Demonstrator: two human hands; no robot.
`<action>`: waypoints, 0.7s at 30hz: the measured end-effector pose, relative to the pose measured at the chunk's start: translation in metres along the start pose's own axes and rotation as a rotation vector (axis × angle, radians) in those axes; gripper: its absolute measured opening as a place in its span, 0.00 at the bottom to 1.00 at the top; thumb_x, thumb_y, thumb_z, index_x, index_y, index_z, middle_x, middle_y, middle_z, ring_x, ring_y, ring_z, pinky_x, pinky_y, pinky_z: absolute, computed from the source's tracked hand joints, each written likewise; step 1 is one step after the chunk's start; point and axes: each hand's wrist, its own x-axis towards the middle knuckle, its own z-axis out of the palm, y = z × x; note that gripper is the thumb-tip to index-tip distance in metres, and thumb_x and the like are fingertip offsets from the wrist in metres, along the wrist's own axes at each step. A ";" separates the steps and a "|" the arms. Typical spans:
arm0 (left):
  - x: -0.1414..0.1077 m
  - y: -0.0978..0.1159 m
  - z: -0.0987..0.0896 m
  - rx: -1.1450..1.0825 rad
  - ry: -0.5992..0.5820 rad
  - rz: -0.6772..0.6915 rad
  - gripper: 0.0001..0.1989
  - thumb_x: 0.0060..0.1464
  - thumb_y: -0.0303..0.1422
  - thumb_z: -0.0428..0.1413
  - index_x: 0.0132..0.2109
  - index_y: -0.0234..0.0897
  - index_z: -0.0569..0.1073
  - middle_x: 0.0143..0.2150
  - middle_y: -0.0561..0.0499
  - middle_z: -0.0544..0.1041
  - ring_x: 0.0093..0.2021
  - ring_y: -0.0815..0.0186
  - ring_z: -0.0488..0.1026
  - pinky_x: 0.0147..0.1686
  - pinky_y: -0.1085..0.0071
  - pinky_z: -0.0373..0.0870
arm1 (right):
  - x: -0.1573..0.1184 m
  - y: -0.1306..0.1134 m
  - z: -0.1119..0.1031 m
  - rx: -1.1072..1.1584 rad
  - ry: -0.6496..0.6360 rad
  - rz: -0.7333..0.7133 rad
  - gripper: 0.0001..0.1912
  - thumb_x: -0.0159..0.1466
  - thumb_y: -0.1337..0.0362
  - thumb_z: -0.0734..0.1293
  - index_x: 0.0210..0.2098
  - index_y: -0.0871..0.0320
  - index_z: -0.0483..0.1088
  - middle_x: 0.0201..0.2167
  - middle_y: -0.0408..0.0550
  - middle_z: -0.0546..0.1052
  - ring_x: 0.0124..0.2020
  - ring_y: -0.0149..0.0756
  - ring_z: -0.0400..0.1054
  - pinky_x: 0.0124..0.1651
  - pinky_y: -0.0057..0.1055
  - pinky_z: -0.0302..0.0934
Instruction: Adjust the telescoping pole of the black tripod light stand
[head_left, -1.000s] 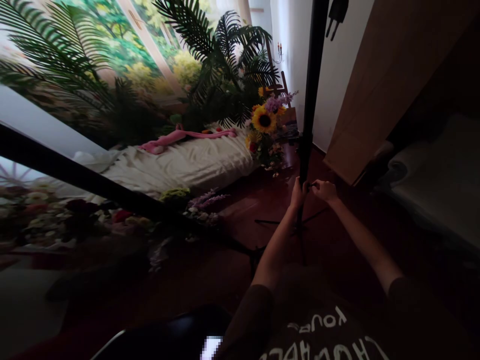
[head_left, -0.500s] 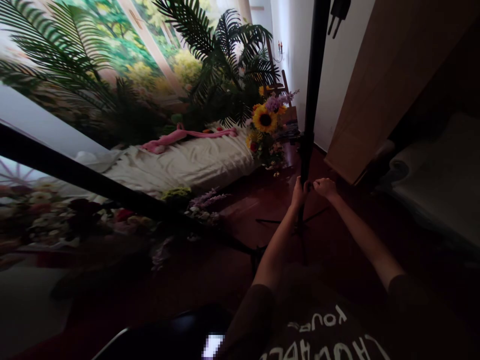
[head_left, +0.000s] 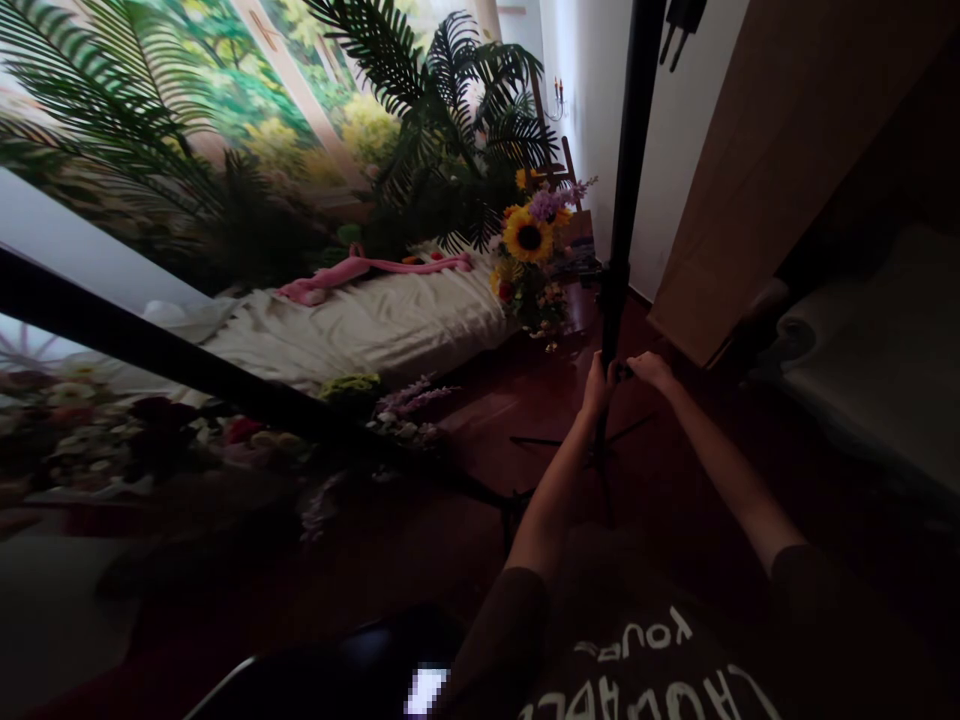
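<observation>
A tall black tripod stand (head_left: 628, 180) rises in front of me, its thin legs spread on the dark red floor. Low on its pole, my left hand (head_left: 596, 385) is wrapped around the shaft. To the right of it, my right hand (head_left: 651, 369) has its fingertips pinched at a small dark knob (head_left: 622, 372) on the pole's side. Shadow hides the fine detail of the knob and part of the fingers.
Another black pole (head_left: 247, 390) slants across the left side. A cloth-covered platform (head_left: 390, 330) carries a pink plush toy (head_left: 337, 275). Sunflowers (head_left: 529, 237) and palm fronds (head_left: 457, 110) stand behind. A brown panel (head_left: 720, 250) leans at right; a black plug (head_left: 681, 30) hangs above.
My right hand's fingers have shifted slightly at the knob, leaving more of it in sight. My left hand stays on the pole. The view has moved very little.
</observation>
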 end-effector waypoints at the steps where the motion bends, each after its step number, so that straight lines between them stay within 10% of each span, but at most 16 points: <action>1: 0.000 0.001 0.000 -0.004 -0.006 0.000 0.15 0.64 0.39 0.51 0.54 0.36 0.65 0.43 0.44 0.76 0.40 0.65 0.75 0.41 0.71 0.69 | -0.003 0.000 0.001 0.027 -0.006 0.021 0.21 0.64 0.58 0.58 0.41 0.57 0.82 0.40 0.58 0.82 0.44 0.45 0.77 0.40 0.30 0.64; 21: -0.004 0.008 -0.003 -0.007 -0.003 -0.001 0.14 0.64 0.38 0.50 0.53 0.38 0.65 0.40 0.47 0.76 0.37 0.67 0.74 0.39 0.72 0.69 | -0.021 0.016 0.038 0.377 0.118 -0.128 0.22 0.71 0.59 0.54 0.34 0.58 0.77 0.40 0.55 0.82 0.44 0.42 0.74 0.44 0.30 0.59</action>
